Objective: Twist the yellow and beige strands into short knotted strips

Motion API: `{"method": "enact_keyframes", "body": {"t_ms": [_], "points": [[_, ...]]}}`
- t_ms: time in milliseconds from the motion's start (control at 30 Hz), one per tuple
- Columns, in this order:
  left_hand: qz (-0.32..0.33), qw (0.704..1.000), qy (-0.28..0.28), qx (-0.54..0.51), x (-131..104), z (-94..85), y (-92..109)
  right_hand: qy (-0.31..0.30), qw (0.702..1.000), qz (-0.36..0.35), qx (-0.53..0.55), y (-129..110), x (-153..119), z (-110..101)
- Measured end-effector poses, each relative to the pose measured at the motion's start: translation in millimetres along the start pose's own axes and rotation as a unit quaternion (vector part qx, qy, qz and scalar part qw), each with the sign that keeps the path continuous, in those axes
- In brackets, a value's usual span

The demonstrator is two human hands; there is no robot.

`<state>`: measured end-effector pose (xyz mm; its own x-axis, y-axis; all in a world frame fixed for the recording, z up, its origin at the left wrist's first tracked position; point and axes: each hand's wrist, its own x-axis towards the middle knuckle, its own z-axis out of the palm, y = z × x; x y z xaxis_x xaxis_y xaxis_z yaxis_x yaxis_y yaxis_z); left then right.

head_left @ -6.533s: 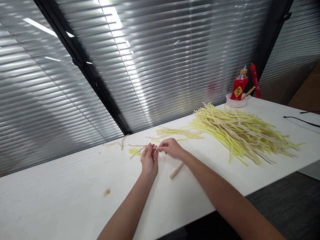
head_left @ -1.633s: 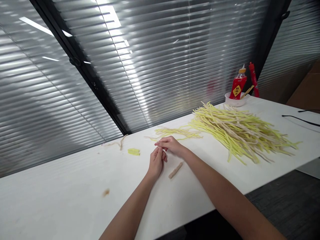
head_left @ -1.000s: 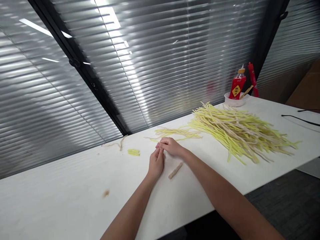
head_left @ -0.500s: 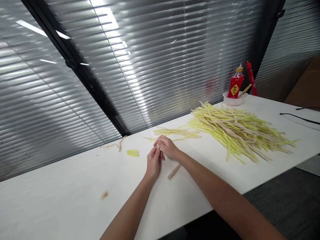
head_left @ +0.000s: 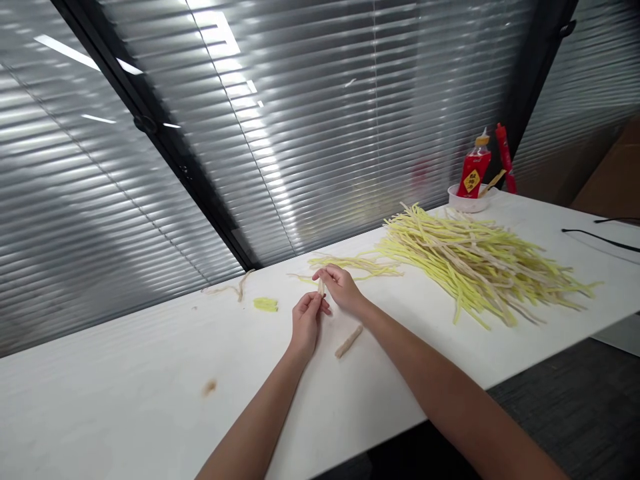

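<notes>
Between my hands is a small pale piece (head_left: 321, 287), pinched at its lower end by my left hand (head_left: 306, 320) and at its upper end by my right hand (head_left: 341, 288). A short beige piece (head_left: 349, 342) lies on the white table just below my right hand. To the left of my hands rests a flat yellow-green bundle (head_left: 265, 305). Several loose yellow and beige strands (head_left: 363, 265) lie behind my right hand.
A large heap of yellow and beige strands (head_left: 475, 260) covers the table's right part. Behind it stand a red bottle (head_left: 475, 173) in a white bowl (head_left: 467, 202) and a red tube (head_left: 505, 157). Beige scraps (head_left: 241, 287) lie far left; black cables (head_left: 600, 237) at right.
My hands have moved slightly apart, the right one up and to the right, and the pale piece between them now shows. The short beige piece is now fully uncovered.
</notes>
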<state>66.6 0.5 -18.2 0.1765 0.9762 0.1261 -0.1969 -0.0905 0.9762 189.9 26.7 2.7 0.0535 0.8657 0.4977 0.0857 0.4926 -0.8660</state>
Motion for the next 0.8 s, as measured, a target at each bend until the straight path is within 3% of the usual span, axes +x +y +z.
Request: {"method": "enact_keyframes", "body": {"t_ms": [167, 467, 800], "points": [[-0.021, 0.999, 0.016, -0.031, 2, -1.6, 1, -0.028, 0.998, 0.041, 0.025, 4, 0, 0], [-0.038, 0.996, 0.027, -0.072, 2, -0.3, 7, -0.04, 0.998, 0.041, 0.017, 1, -4, 1], [-0.078, 0.989, -0.07, -0.103, -1, -1.0, 14, -0.078, 0.992, 0.081, 0.051, 7, -5, 1]]}}
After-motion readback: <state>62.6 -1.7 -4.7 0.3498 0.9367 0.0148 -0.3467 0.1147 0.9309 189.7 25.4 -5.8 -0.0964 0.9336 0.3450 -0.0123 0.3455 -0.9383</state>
